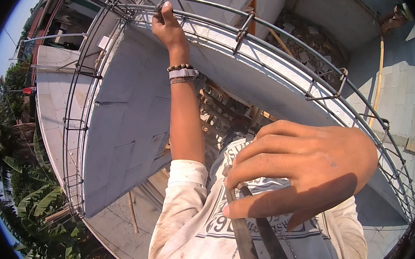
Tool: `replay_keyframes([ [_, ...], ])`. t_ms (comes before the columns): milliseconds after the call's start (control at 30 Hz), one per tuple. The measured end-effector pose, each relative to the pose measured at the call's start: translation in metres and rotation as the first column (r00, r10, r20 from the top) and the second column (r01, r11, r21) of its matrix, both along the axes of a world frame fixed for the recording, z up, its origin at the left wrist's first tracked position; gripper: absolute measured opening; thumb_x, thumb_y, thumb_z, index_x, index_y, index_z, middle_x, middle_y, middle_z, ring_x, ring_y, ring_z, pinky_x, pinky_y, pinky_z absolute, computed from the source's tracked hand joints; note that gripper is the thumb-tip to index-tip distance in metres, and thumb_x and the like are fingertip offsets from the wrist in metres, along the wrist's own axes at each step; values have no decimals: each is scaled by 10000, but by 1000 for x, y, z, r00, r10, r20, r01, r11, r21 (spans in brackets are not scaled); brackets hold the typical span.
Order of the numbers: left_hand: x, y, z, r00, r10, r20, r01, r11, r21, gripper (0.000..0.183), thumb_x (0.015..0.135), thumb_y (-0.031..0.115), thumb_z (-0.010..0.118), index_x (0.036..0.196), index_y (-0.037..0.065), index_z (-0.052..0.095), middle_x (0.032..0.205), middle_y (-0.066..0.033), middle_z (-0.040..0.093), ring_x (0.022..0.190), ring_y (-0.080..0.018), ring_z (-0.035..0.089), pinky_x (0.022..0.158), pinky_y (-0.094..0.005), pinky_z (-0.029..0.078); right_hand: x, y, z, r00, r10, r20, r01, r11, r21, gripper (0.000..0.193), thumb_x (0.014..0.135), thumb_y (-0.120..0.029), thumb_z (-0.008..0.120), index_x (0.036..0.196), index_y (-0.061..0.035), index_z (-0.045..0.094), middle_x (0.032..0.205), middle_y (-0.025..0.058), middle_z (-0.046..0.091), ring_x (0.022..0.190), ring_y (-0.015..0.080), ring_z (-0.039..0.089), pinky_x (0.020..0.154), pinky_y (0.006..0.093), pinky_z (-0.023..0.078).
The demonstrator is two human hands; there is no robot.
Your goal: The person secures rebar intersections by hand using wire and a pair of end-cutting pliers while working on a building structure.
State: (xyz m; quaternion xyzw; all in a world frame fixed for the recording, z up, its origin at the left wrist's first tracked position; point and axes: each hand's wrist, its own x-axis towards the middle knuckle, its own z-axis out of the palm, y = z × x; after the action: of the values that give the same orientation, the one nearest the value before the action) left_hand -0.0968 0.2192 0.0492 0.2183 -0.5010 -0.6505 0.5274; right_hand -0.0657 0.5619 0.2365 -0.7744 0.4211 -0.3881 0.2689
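Note:
My left hand [169, 28] reaches up with bent fingers and closes on a thin steel bar at a joint of the curved rebar cage [241, 32]. Its thumb points upward; beads and a pale band circle the wrist. Close to the camera, my right hand [302, 165] is curled, back toward me, in front of the printed shirt. Its fingertips and thumb meet the upper ends of two long dark bars [246, 234] that look like tool handles. Their far part cannot be made out behind the fingers.
The cage runs along a curved grey block wall [122, 112] with a pale top. Wooden pieces [215, 106] lie below between the walls. Rubble [303, 37] fills a pit at upper right, near a yellowish pole [380, 77]. Banana plants [46, 200] stand far below at left.

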Motion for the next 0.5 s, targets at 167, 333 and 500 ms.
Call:
replay_keyframes([
  [167,-3,-1,1,999,23,-24,-23,1000,-1,260,914,297,763,831,145,568,679,84,458,556,-15,384,507,-192,290,4,17,-8,967,161,196,-193,969,156,815,666,-270,897,1423,-171,612,1385,162,591,1259,345,595,1015,488,470],
  [333,1,-2,-1,1000,13,14,-13,1000,-5,244,926,274,761,877,105,592,666,74,460,536,-16,381,492,-194,293,-13,28,-13,902,-430,32,429,903,18,727,809,-346,827,1414,-31,574,1406,238,548,1281,380,559,1057,474,436],
  [500,5,-6,3,999,19,50,-16,998,-61,232,917,252,771,948,77,622,660,74,465,534,-26,396,489,-204,296,-39,10,-32,376,-853,-361,895,435,-95,727,842,-393,802,1396,9,557,1371,221,574,1246,380,570,1067,455,432],
])
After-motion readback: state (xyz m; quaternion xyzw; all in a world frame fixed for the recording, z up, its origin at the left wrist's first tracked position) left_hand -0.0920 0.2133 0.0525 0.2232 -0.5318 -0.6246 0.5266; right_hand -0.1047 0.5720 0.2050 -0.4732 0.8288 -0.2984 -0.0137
